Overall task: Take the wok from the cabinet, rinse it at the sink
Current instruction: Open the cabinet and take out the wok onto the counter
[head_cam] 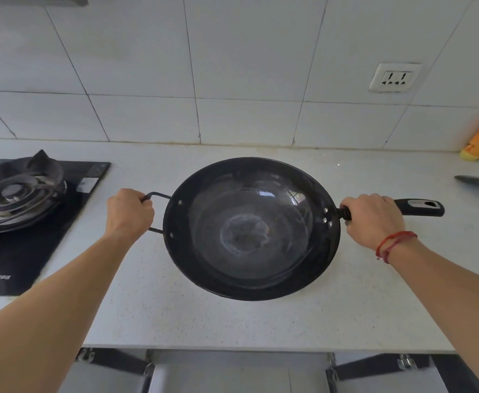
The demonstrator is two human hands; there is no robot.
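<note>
We hold wok (251,228) over countertop (261,321) — 2 hands: left hand (129,212) curled round loop handle, right hand (374,219) gripping long handle (420,207). Handle axis runs left-right; sink not in view.

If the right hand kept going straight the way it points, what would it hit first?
Probably the white tiled wall: past the right hand, gripping the black wok's long handle, only bare speckled countertop shows. Depth is unclear.
</note>
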